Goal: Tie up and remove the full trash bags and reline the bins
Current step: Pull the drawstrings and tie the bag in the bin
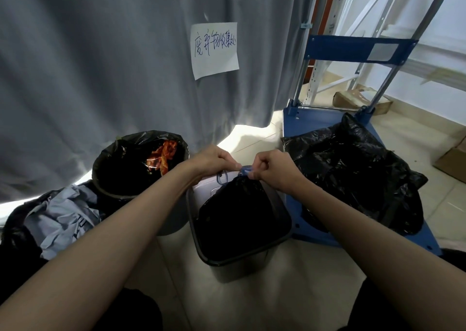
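A grey curtain [113, 66] fills the left and centre of the frame, a handwritten paper sign [214, 49] pinned on it. Daylight spills under its hem onto the pale tiled floor [290, 288]. At upper right stand white metal shelving [353, 15] and a blue cart [353, 48]; cardboard boxes [451, 158] lie along the right edge.

We face a grey curtain [100, 66] bearing 1 handwritten paper sign [214, 49]. At right, our blue platform cart [327, 126] stands on the pale tiled floor [290, 293], with cardboard boxes [353, 98] beyond by white metal shelving [358, 28].
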Demonstrator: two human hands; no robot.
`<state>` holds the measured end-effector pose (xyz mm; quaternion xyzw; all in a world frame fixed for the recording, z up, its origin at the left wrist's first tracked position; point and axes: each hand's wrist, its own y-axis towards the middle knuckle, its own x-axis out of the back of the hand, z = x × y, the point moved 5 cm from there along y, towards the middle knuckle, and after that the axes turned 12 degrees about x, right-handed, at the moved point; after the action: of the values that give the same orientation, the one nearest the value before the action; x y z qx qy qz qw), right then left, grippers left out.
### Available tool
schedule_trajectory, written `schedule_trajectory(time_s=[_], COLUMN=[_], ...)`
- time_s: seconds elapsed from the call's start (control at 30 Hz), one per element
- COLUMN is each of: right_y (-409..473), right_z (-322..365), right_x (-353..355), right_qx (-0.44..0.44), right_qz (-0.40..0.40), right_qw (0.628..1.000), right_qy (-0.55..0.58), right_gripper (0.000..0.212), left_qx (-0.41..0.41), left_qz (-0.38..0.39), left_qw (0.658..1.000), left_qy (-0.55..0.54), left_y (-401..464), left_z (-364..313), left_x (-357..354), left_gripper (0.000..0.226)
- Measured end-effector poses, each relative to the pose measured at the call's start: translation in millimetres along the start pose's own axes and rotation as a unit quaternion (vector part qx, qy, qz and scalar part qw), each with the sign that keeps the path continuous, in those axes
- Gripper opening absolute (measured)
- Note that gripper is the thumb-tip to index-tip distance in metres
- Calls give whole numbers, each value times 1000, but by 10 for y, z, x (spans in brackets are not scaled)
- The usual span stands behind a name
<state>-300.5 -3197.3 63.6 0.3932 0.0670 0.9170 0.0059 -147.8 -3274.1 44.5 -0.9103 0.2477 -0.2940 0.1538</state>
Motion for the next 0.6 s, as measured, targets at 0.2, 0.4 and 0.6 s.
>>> schedule_trajectory(time_s=[0.2,0.4,0.6], right_y=[-107,-162,-198], right_z=[12,44,-89], right_x=[-46,-140,-172], right_qx=[10,7,-15], right_qz=[102,156,157], right_qw=[993,986,986], right_qy=[-65,-57,-56], right_gripper=[15,26,18], left_qx=[-70,-112,-129], left_qz=[-155,-218,-101], left_qw=[974,955,975], left_qy=[150,168,149], left_y=[53,90,63], left_z=[-4,-42,-67], left_x=[81,-16,110], left_gripper=[13,12,14])
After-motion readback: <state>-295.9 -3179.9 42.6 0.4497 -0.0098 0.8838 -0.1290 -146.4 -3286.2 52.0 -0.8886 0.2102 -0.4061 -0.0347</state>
